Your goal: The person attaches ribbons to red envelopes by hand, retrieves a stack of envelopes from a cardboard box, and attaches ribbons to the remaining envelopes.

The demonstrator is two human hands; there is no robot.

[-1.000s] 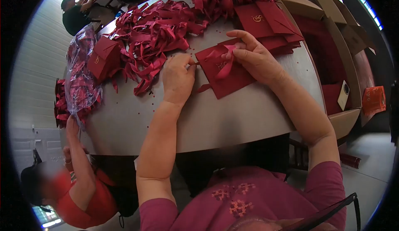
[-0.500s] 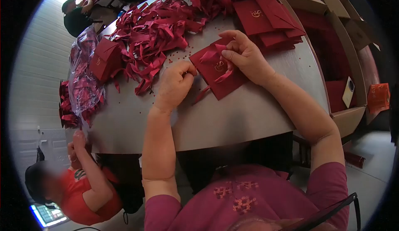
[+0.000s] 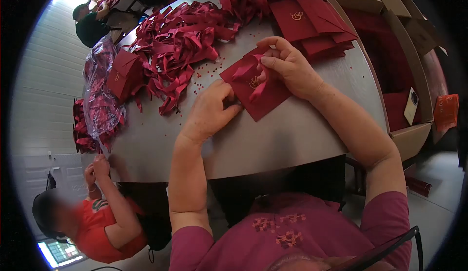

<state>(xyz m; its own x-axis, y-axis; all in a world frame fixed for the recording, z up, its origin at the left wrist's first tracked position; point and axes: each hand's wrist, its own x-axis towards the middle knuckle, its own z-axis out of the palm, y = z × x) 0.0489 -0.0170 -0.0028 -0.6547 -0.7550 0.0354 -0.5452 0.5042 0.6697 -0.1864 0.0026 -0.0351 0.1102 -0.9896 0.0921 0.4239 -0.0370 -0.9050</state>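
Observation:
A flat dark-red paper gift bag (image 3: pixel 273 100) with a gold emblem lies on the table in front of me. My right hand (image 3: pixel 288 68) rests over its upper right side and pinches a pink-red ribbon (image 3: pixel 258 93) that loops across the bag's front. At the bag's lower left edge is my left hand (image 3: pixel 212 109), its fingers curled in by the edge. What those fingertips hold, if anything, is hidden.
A heap of red ribbons (image 3: pixel 180 41) and scattered red dots lie on the grey table (image 3: pixel 273 146). Stacked red bags (image 3: pixel 312 22) sit behind my right hand. A cardboard box (image 3: pixel 412 141) holding a phone (image 3: pixel 411 106) stands at right. A person in red (image 3: pixel 107 227) works at left.
My left hand has moved right and closer, onto the bag's lower left edge. The ribbon end that hung below that edge is out of sight. My right hand keeps its pinch.

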